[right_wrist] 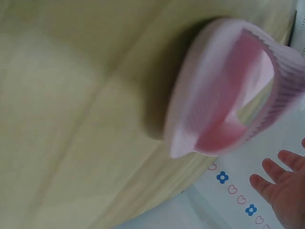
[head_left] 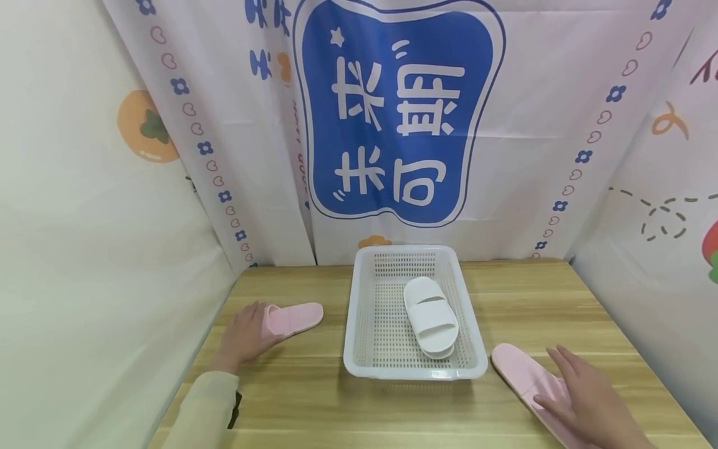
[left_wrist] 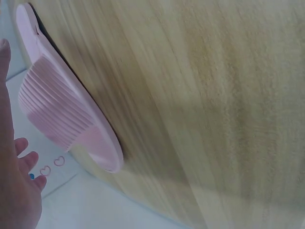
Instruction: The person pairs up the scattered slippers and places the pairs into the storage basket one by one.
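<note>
At nine and four o'clock from the basket, left hand and right hand, relaxed and gripping nothing, sit by pink slippers, contact unclear.

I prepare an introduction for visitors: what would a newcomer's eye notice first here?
Probably the big blue sign, lettered sideways in white, on the cloth behind the table. Next, the white basket holding white slippers, at the table's far side. Then, on either side, a pink slipper by the left hand and another pink slipper by the right hand.
</note>
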Demonstrator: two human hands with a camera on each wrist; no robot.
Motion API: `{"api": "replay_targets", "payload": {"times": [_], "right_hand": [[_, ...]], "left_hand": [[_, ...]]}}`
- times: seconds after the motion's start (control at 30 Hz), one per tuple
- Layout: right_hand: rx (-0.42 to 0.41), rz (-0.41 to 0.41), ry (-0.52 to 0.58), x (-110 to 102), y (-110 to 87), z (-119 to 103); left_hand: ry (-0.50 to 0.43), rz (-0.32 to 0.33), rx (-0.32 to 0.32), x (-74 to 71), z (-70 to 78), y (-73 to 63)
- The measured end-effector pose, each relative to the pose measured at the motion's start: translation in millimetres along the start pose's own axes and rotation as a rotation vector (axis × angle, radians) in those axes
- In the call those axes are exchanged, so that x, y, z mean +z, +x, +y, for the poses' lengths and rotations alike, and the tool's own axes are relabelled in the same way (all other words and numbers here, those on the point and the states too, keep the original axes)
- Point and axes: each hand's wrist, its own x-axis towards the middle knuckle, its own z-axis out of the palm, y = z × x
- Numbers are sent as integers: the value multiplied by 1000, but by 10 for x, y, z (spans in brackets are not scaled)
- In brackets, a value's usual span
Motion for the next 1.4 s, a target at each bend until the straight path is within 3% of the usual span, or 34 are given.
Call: {"api": "replay_targets", "payload": {"times": [0.4,0.63,0.9,1.23,1.4], "right_hand": [[26,8,31,134,-172,-39],[35,-21,27,211,-197,-44],[8,1,24,290,-273,-44],[41,-29,-32,335,-374,-16],[21,-12,-34,347,-421,6]], "left_hand": [[-20,-28,2,90,-127,10],[-63,-34,-20,144,-154,22],[-103,-25,-21,211,-158,31],[-91,-117,-105,300,-180,68],[-97,-101,-104,273,-140,86]]}}
